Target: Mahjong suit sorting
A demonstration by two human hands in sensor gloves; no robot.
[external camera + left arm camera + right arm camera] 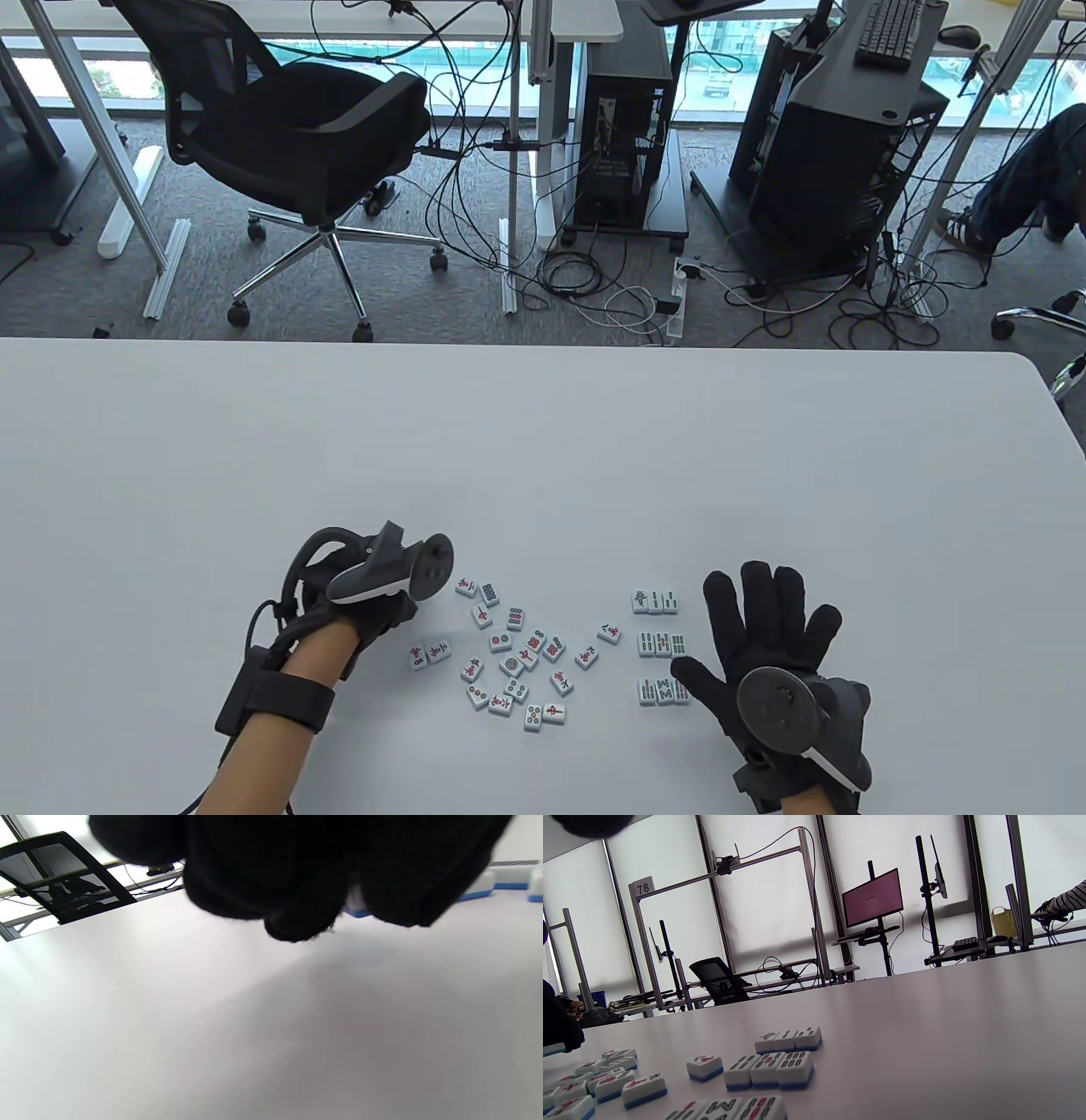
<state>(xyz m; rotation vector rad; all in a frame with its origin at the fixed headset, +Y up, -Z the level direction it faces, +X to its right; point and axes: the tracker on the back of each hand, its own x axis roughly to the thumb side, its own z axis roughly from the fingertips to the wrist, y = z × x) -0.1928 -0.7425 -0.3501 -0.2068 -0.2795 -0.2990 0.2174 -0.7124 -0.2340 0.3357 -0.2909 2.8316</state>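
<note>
My white, blue-backed mahjong tiles [513, 658] lie face up on the pale grey table [543, 441], loose at centre and in three neat rows just left of my flat, spread right hand [768, 645], my left hand [373, 607] curled empty, an office chair [288, 144] beyond.

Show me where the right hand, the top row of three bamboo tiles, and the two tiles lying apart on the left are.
right hand [768, 632]: table view, palm back.
top row of three bamboo tiles [655, 601]: table view, middle tile.
two tiles lying apart [428, 653]: table view, their seam.
</note>
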